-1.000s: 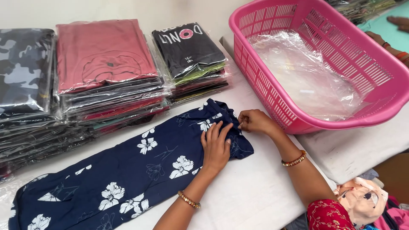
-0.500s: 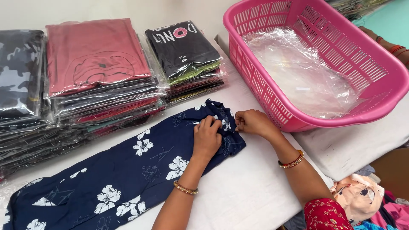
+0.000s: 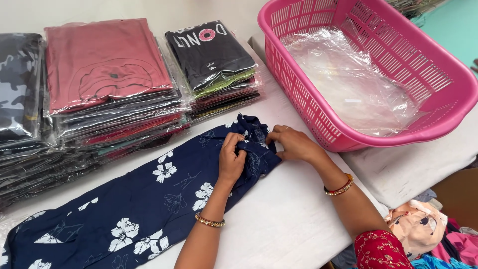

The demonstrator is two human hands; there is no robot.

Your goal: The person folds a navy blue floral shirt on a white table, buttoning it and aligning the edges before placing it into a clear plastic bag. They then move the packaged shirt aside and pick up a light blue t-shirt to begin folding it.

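Two hands work at the far right end of a navy floral garment (image 3: pixel 149 209), which lies lengthwise across the white counter (image 3: pixel 294 219) from near left to centre. Since half a second ago the left hand (image 3: pixel 231 159) has curled from lying flat on the cloth to a closed grip, bunching a fold of fabric at the garment's end. The right hand (image 3: pixel 294 143) remains at the same corner, fingers pinched shut on the cloth edge just beside the left hand. Both wrists carry bangles.

Containers: one pink plastic basket (image 3: pixel 298 94), slatted walls, far right on the counter, just beside the hands but not touching them. Contents: clear plastic bags (image 3: pixel 353 84), crumpled, lining its floor.

Stock, far left: stacks of folded garments in clear sleeves — a grey camouflage pile (image 3: pixel 17 89), a dusty-red pile (image 3: pixel 104 65), a smaller black-topped pile (image 3: pixel 209 50) with a doughnut print.

Near right, below the counter edge: loose coloured cloth (image 3: pixel 423 229).
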